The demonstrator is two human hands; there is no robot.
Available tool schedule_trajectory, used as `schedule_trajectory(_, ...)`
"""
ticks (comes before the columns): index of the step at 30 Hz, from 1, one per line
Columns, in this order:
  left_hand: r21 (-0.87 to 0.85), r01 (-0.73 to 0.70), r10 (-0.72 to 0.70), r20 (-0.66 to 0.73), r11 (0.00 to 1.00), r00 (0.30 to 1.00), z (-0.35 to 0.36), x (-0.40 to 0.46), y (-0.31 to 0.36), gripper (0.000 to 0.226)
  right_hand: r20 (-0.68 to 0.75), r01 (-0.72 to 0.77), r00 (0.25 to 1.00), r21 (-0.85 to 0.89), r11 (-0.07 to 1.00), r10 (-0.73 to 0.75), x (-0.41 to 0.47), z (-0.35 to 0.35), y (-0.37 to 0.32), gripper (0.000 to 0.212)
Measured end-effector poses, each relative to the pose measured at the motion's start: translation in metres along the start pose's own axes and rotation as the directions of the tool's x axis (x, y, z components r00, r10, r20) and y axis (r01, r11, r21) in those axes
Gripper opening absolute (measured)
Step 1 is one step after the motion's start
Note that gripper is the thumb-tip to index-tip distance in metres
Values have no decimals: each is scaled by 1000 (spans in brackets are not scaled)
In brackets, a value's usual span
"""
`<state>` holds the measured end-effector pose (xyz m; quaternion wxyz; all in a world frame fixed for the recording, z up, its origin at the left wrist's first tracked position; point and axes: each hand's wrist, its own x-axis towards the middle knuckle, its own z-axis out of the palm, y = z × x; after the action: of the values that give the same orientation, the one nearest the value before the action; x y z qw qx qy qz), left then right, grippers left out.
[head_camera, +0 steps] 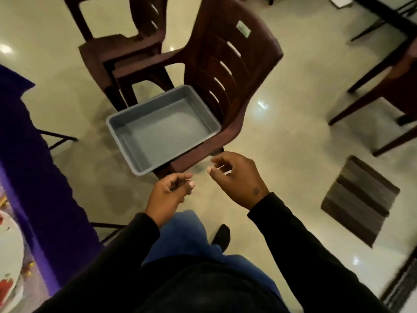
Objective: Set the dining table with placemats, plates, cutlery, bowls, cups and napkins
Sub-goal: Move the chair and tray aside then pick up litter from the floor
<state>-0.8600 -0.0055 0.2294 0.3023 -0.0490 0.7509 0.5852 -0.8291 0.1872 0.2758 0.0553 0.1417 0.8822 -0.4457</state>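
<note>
A: From the head view, where did the job stand?

B: Late, I'd judge. The grey tray [163, 129] on the seat of the brown chair [228, 71] held nothing, so whatever was carried in it looked already handed out. At the far left edge, a white plate [9, 240] with a red pattern lay on the purple-covered table [27, 141]. Cutlery, bowls, cups and napkins were out of frame, so I could not tell how much was left.

A: And the hands?

B: Both were empty. The left hand [168, 195] had its fingers loosely curled, thumb resting against the forefinger, gripping nothing. The right hand [237, 177] was half open, fingers bent and slack, also holding nothing.

A: Where was the tray from the fingers?

B: Just ahead of both sets of fingertips, not touching. Its near corner sat closest to the left hand's knuckles.

A: Which way did it point?

B: Its long side ran diagonally, from near the fingers on the left away to the upper right, toward the chair back. It lay flat, open side up, one corner overhanging the seat edge.

A: Anything else?

B: A striped mat [358, 199] lay on the floor, well right of the right hand.
</note>
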Motion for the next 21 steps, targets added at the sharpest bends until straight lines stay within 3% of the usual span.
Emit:
schedule_trajectory(3, -182, 145, -165, -101, 973, 981, 0, 39, 7, 18, 71, 62, 996, -27, 998, -60, 59, -5, -4, 22)
schedule_trajectory(9, -470, 348, -438, -95, 812, 894, -9, 134, 7, 9, 175, 110, 981, -116, 987, -88, 154, -8, -15, 31)
schedule_trajectory(11, -497, 386, -505, -127, 777, 854, -12, 161, 3, 6, 207, 123, 974, -150, 981, -90, 179, -11, -18, 33)
schedule_trajectory(17, -338, 543, -636, -324, 769, 700, -22, 227, -34, 11, 254, 174, 961, -256, 951, -108, 256, -32, -15, 34)
schedule_trajectory(20, -103, 635, -617, -398, 766, 679, -18, 236, -41, 30, 301, 203, 949, -356, 912, -93, 289, -37, -8, 37)
schedule_trajectory(21, -110, 660, -642, -393, 744, 658, -17, 240, -45, 38, 340, 226, 936, -389, 893, -89, 302, -37, -6, 38)
